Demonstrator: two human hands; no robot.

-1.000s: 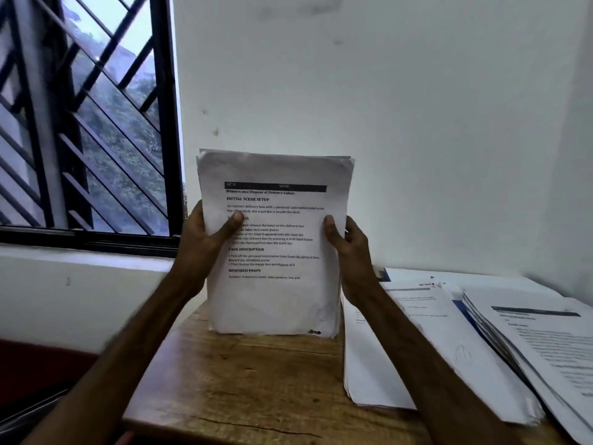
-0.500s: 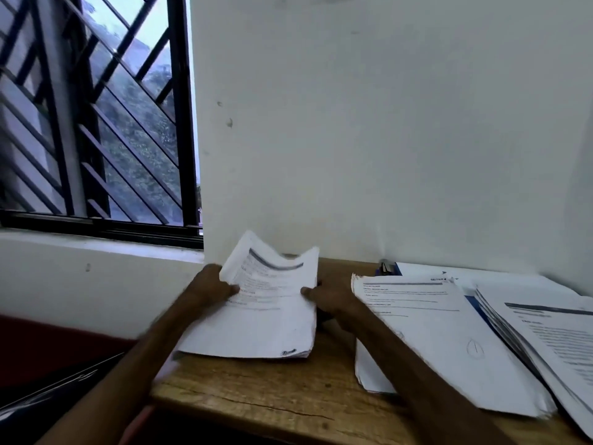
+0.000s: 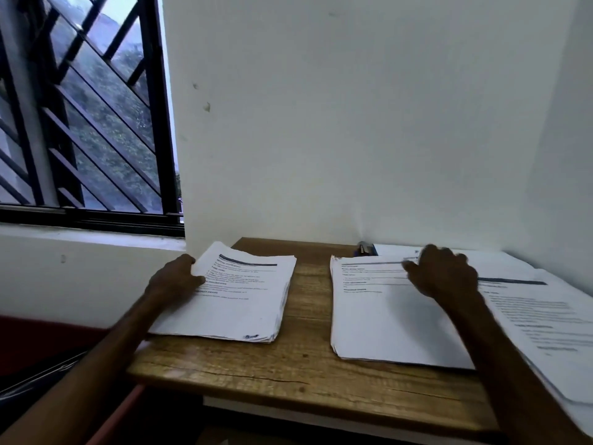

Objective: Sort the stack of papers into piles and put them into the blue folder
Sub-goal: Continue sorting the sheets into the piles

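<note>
Three piles of printed papers lie on the wooden table (image 3: 305, 367). My left hand (image 3: 176, 279) grips the left edge of the left pile (image 3: 244, 303), thumb on the top sheet; the pile lies flat. My right hand (image 3: 444, 274), blurred, is over the far part of the middle pile (image 3: 385, 322) with its fingers loosely spread and nothing in it. The right pile (image 3: 545, 326) overlaps the table's right side. A small dark blue piece (image 3: 365, 250) shows at the wall behind the middle pile; I cannot tell whether it belongs to the blue folder.
A white wall stands directly behind the table and turns a corner at the right. A barred window (image 3: 80, 123) with a white sill is at the left. A strip of bare wood separates the left and middle piles. The table's front edge is near me.
The pile I held upright in both hands has come down flat on the table's left. My right hand let go and moved right over the middle pile.
</note>
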